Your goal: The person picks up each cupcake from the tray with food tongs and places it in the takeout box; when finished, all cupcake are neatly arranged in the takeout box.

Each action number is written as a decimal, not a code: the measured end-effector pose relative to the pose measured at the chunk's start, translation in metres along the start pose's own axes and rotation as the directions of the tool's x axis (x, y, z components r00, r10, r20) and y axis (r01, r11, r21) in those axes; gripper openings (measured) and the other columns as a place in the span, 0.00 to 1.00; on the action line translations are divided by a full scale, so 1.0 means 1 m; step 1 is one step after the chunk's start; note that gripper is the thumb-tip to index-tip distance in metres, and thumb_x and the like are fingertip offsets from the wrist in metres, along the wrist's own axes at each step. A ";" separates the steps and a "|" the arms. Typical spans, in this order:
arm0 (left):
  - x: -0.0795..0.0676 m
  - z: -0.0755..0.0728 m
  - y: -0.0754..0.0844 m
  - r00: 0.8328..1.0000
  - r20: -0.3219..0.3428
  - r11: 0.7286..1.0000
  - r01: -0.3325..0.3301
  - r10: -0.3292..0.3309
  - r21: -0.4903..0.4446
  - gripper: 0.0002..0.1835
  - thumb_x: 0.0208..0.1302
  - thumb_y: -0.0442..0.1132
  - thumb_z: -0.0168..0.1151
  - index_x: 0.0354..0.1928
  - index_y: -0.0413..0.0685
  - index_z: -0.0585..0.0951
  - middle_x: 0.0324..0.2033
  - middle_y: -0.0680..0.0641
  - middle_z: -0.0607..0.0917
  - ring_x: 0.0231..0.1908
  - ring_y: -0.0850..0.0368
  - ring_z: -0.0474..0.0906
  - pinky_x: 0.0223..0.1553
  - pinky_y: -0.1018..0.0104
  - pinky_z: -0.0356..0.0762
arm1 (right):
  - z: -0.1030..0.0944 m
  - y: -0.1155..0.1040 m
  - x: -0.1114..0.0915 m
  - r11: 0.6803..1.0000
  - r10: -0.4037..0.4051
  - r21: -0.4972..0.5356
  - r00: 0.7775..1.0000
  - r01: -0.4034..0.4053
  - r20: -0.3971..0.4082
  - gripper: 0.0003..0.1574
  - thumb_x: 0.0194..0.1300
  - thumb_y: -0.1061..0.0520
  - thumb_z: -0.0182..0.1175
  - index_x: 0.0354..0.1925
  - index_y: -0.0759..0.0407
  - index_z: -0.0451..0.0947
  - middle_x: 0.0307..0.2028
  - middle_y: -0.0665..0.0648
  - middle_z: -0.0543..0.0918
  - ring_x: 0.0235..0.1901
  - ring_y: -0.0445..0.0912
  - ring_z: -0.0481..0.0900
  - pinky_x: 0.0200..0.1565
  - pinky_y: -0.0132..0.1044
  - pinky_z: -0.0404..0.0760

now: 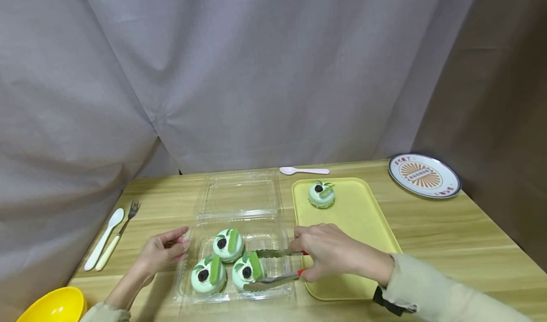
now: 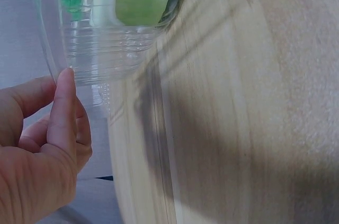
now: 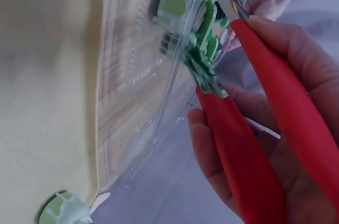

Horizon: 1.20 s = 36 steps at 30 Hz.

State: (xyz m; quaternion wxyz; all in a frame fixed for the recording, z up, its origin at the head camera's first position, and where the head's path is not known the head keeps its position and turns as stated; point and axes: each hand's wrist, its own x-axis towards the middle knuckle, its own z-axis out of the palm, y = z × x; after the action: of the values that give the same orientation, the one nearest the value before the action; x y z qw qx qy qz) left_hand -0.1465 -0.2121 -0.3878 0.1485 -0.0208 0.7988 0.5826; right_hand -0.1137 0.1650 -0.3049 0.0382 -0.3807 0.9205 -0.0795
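A clear plastic box (image 1: 267,229) lies open, its lid (image 1: 240,194) folded back. Three pale green cakes sit inside: a back cake (image 1: 221,251), a front left cake (image 1: 201,286) and a front right cake (image 1: 239,279), each topped with a dark cookie and green pieces. My left hand (image 1: 162,251) pinches the box's left rim between thumb and finger, as the left wrist view shows. My right hand (image 1: 331,250) grips red-handled metal tongs (image 3: 286,94). Their spread tips stand on either side of the front right cake.
A yellow tray (image 1: 350,227) right of the box bears another green cake (image 1: 320,198). Behind lies a pink spoon (image 1: 307,171); a patterned plate (image 1: 446,179) stands far right. At left are a white spoon (image 1: 102,241), a fork (image 1: 112,248) and a yellow bowl (image 1: 53,307).
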 end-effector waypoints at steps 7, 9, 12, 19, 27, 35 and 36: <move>-0.001 0.000 0.000 1.000 0.006 1.000 -0.005 0.005 -0.005 0.33 0.68 0.29 0.57 0.70 0.26 0.58 0.40 0.52 0.74 0.36 0.71 0.77 0.41 0.78 0.85 | -0.003 -0.005 -0.001 0.999 0.026 0.023 0.999 -0.026 0.023 0.28 0.41 0.48 0.74 0.45 0.51 0.86 0.25 0.41 0.66 0.20 0.34 0.58 0.19 0.24 0.59; -0.001 0.000 0.000 1.000 0.000 1.000 0.000 0.000 -0.016 0.32 0.67 0.28 0.57 0.70 0.26 0.58 0.40 0.52 0.74 0.35 0.71 0.77 0.40 0.78 0.85 | -0.005 -0.003 0.000 0.999 0.034 0.038 0.999 -0.035 0.034 0.30 0.42 0.48 0.74 0.48 0.50 0.86 0.25 0.41 0.67 0.21 0.34 0.59 0.20 0.25 0.59; 0.000 0.001 0.000 1.000 0.001 1.000 -0.003 0.003 -0.016 0.32 0.67 0.28 0.57 0.70 0.26 0.59 0.40 0.53 0.75 0.35 0.71 0.77 0.40 0.78 0.85 | -0.010 0.003 0.001 0.997 0.038 0.068 0.998 -0.041 0.052 0.32 0.42 0.48 0.74 0.50 0.47 0.85 0.27 0.42 0.70 0.22 0.34 0.60 0.22 0.24 0.61; 0.001 0.000 -0.001 1.000 -0.005 1.000 -0.007 0.007 -0.010 0.32 0.67 0.29 0.58 0.70 0.26 0.59 0.39 0.53 0.75 0.35 0.71 0.77 0.40 0.78 0.85 | -0.018 0.019 0.009 0.998 -0.001 0.056 0.998 -0.002 0.062 0.31 0.41 0.52 0.75 0.49 0.47 0.85 0.35 0.43 0.78 0.29 0.34 0.67 0.25 0.24 0.66; 0.000 0.001 -0.003 1.000 -0.001 1.000 -0.010 0.010 -0.016 0.33 0.67 0.30 0.59 0.70 0.26 0.59 0.38 0.55 0.76 0.34 0.72 0.77 0.39 0.79 0.85 | -0.013 0.023 0.017 0.998 -0.040 0.043 0.997 0.038 0.067 0.28 0.40 0.55 0.75 0.46 0.44 0.86 0.35 0.43 0.79 0.31 0.34 0.70 0.26 0.23 0.65; 0.000 0.002 -0.002 1.000 -0.018 1.000 -0.007 0.006 -0.018 0.32 0.66 0.28 0.58 0.70 0.26 0.59 0.38 0.53 0.76 0.34 0.71 0.77 0.39 0.78 0.85 | -0.009 0.014 0.013 1.000 -0.023 0.019 0.998 0.022 0.053 0.29 0.41 0.51 0.75 0.47 0.47 0.86 0.29 0.42 0.73 0.24 0.33 0.62 0.22 0.24 0.61; 0.001 0.002 -0.002 1.000 -0.018 1.000 -0.010 0.010 -0.018 0.32 0.66 0.28 0.58 0.69 0.25 0.59 0.38 0.53 0.76 0.34 0.71 0.77 0.39 0.79 0.85 | -0.009 0.012 0.013 1.000 -0.022 0.014 0.998 0.021 0.050 0.30 0.41 0.50 0.75 0.48 0.47 0.86 0.28 0.43 0.73 0.24 0.33 0.61 0.21 0.24 0.60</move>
State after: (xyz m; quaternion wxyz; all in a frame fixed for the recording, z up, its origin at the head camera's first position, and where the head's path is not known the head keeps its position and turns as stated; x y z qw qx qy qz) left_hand -0.1462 -0.2110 -0.3906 0.1380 -0.0234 0.7950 0.5902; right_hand -0.1324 0.1659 -0.2986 0.0632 -0.3922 0.9145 -0.0765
